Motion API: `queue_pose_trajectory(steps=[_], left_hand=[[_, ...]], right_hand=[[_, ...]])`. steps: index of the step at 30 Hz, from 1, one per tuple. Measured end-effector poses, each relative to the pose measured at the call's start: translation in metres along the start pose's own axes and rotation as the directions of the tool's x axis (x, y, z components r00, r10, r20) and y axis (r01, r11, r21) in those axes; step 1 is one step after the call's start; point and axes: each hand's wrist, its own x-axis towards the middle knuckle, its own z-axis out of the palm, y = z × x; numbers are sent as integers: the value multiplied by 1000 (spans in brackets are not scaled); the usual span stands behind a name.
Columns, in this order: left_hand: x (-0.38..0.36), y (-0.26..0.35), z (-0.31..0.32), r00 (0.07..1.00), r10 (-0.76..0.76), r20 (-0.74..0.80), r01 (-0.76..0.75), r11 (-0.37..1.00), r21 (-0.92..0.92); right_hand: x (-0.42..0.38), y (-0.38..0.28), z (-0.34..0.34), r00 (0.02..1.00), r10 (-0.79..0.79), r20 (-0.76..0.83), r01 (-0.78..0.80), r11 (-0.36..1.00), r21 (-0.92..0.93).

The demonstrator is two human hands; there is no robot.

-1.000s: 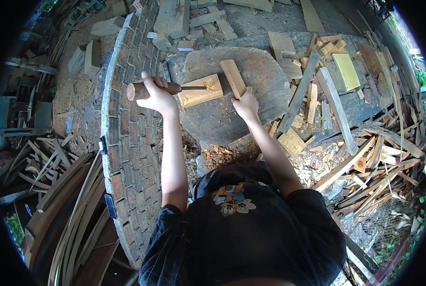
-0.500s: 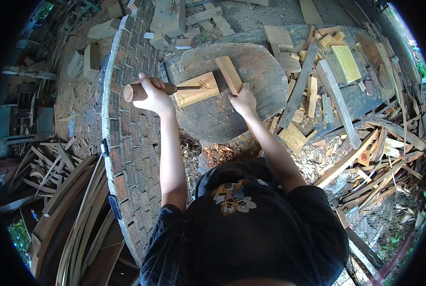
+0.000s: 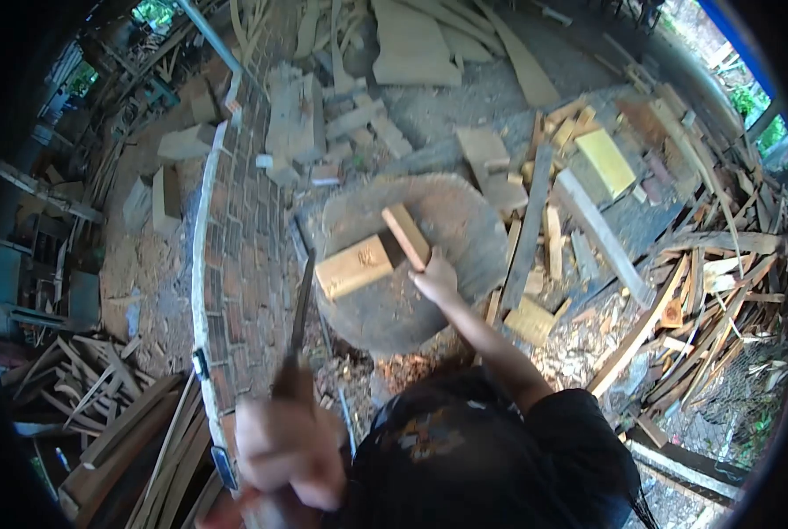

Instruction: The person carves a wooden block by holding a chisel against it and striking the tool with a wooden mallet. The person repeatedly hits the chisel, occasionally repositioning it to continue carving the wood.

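Close to the torso, the left grip (image 3: 288,450), blurred, was closed around one chisel (image 3: 300,317), blade pointing forward. Farther out, the right grip (image 3: 438,280), its arm stretched ahead, clasped one wooden bar (image 3: 405,236) above a round wooden slab (image 3: 469,220). One block (image 3: 350,269) with carved marks lay on that slab, just left of the bar.

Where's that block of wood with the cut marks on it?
In the head view, the block lies on the left side of the tree stump, just left of the wooden bar in the right hand.
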Motion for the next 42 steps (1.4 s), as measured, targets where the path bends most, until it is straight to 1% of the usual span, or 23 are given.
queue_pose_trajectory(steps=[1,2,4,5,8,13,14,16,17,25,27,28,30,31,32,34,35,36,37,39,40,41,42], left_hand=[[15,10,10,965,234,-120,-238,971,-17],[24,18,18,865,443,-233,-457,890,-2],[45,32,24,910,412,-41,-406,870,-279],[43,38,31,963,261,-60,-266,910,-318],[29,42,45,949,269,-166,-306,910,-279],[6,35,62,879,249,-406,-367,897,-245],[6,36,49,900,280,-335,-371,895,-247],[17,49,38,957,169,-238,-226,944,-239],[19,47,34,952,240,-191,-285,922,-262],[38,26,44,887,414,-203,-461,801,-381],[41,25,44,877,430,-213,-480,767,-427],[41,34,41,919,339,-199,-392,835,-386],[42,29,46,887,385,-257,-460,796,-393],[39,26,47,887,381,-259,-460,775,-434],[36,24,44,919,346,-188,-393,790,-471],[15,21,43,933,301,-197,-360,808,-466],[8,15,42,920,345,-188,-391,842,-371],[1,13,41,971,161,-175,-211,923,-322],[-7,6,37,976,143,-167,-191,927,-323],[-23,-28,26,980,-74,-187,38,981,-191],[-32,-45,27,962,-179,-204,156,980,-123],[-38,-67,39,871,-314,-379,273,949,-160],[-45,-87,39,856,-380,-349,294,915,-276]], right_hand=[[1,4,3,1000,-5,-16,5,1000,-11],[2,6,6,1000,-6,-24,6,1000,-21],[4,8,4,1000,9,0,-9,1000,-12],[6,11,3,1000,-10,27,9,1000,16],[10,16,1,998,-53,39,51,997,55],[9,13,1,999,-6,38,3,998,66],[11,15,4,999,13,42,-15,999,48],[9,16,1,998,28,52,-31,998,52],[9,16,1,999,28,44,-31,998,53],[10,10,-2,998,10,57,-13,999,48],[10,9,-3,997,41,63,-43,999,31],[10,9,-4,997,43,71,-44,999,16],[9,10,-3,999,8,49,-10,999,32],[13,18,1,997,15,77,-24,993,117],[17,26,6,994,22,104,-43,979,201],[16,20,5,998,-21,54,17,997,78],[13,17,2,998,-49,33,47,996,71],[11,17,0,998,-35,47,32,997,67],[10,16,0,998,-36,46,32,996,81],[8,10,-3,999,-35,40,31,995,99],[6,8,-4,998,-21,52,16,994,104],[6,6,-5,999,-4,53,0,996,86],[6,5,-5,999,11,50,-14,998,66]])
